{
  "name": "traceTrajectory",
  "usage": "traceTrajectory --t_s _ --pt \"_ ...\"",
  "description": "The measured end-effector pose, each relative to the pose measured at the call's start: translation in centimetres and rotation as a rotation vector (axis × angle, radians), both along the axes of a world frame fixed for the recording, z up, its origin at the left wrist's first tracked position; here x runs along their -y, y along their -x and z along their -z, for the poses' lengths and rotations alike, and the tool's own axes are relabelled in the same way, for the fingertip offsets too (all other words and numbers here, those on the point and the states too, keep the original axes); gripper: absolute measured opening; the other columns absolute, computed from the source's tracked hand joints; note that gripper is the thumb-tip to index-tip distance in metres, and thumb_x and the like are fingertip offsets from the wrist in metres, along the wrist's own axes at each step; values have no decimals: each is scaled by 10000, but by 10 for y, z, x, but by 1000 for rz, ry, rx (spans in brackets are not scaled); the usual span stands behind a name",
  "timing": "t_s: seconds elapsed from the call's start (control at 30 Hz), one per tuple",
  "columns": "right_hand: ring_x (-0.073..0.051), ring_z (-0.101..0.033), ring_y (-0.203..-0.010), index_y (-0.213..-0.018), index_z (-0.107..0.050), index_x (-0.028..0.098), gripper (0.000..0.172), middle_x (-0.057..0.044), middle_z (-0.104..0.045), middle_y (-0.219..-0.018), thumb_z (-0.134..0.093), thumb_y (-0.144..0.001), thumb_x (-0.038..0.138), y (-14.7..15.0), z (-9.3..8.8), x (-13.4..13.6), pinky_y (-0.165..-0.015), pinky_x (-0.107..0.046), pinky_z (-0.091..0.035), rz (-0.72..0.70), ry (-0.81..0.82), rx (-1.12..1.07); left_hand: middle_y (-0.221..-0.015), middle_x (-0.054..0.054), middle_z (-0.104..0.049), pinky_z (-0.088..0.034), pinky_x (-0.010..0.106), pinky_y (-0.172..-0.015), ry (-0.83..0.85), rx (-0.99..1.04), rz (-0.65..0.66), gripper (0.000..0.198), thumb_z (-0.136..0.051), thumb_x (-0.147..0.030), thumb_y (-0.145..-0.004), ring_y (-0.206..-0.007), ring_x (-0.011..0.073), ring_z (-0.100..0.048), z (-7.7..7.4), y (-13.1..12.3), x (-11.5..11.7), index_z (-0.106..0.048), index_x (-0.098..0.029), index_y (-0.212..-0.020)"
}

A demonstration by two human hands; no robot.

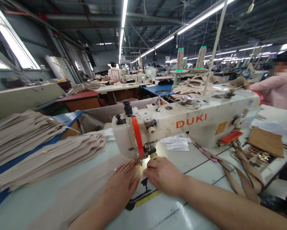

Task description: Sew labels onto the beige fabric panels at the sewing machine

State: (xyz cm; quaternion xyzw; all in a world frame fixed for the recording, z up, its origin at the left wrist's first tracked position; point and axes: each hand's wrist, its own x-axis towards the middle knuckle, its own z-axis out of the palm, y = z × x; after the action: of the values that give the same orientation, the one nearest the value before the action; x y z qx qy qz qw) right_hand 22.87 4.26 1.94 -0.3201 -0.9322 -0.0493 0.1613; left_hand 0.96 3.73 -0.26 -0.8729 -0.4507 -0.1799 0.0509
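A white sewing machine (157, 121) with orange lettering stands across the table, its lit needle area right by my fingertips. My left hand (124, 179) lies flat just left of the presser foot (140, 160), fingers stretched out. Beneath and beside it spreads what looks like a beige fabric panel (85, 182). To the right of the needle, my right hand (166, 175) is closed, thumb and fingers curled together low over the machine bed. What its fingers grip is hidden. A small tan round part (154, 156) shows just behind those fingers.
Stacked beige fabric pieces (61, 156) lie at left. White labels (178, 142), pink-handled scissors (209, 155), tan straps (244, 175) and a tray of small metal parts (260, 155) are at right. Thread cones (180, 60) stand behind. A person in pink (277, 86) works at far right.
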Motion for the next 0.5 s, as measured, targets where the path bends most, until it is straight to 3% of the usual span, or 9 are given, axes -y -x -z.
traceTrajectory --t_s 0.13,0.23,0.3,0.4,0.47,0.5 --pt "-177 -537 -774 -787 -645 170 179 -34 -633 -785 -551 -938 178 -4 5 5 -705 -290 -398 -46 -14 -123 -1381 64 -589 -480 383 -1044 18 -49 9 436 -483 -324 -951 -1233 226 -584 0 19 31 -536 -242 -1377" --pt "-184 -544 -803 -808 -650 174 190 -44 -630 -788 -520 -948 172 -6 10 6 -729 -292 -411 -113 -10 -227 -1474 53 -488 -439 392 -1079 -45 -133 4 562 -501 -334 -949 -1314 219 -507 -11 29 63 -366 -264 -1490" --pt "-190 -545 -812 -834 -660 174 213 -54 -634 -793 -490 -963 174 -7 12 6 -739 -297 -418 -151 -6 -274 -1549 73 -372 -358 448 -1131 -197 -119 -68 631 -463 -330 -963 -1402 239 -385 -25 34 81 -228 -245 -1542" --pt "-193 -547 -804 -873 -674 171 236 -63 -642 -799 -464 -980 187 -8 12 7 -738 -303 -426 -188 -5 -318 -1621 99 -178 -245 526 -1166 -369 -21 -286 674 -418 -375 -973 -1472 292 -210 -39 52 105 -131 -219 -1562" --pt "-192 -550 -798 -883 -677 171 244 -64 -644 -800 -456 -985 192 -8 11 9 -735 -304 -428 -200 -1 -335 -1625 103 -161 -268 521 -1154 -320 -44 -329 747 -452 -487 -942 -1459 322 -244 -32 72 123 -134 -223 -1564" --pt "-191 -552 -796 -883 -677 171 249 -64 -643 -800 -453 -988 193 -8 10 10 -732 -303 -429 -204 4 -342 -1608 97 -228 -318 493 -1134 -262 -102 -267 801 -475 -558 -909 -1426 323 -327 -23 83 134 -143 -239 -1564"
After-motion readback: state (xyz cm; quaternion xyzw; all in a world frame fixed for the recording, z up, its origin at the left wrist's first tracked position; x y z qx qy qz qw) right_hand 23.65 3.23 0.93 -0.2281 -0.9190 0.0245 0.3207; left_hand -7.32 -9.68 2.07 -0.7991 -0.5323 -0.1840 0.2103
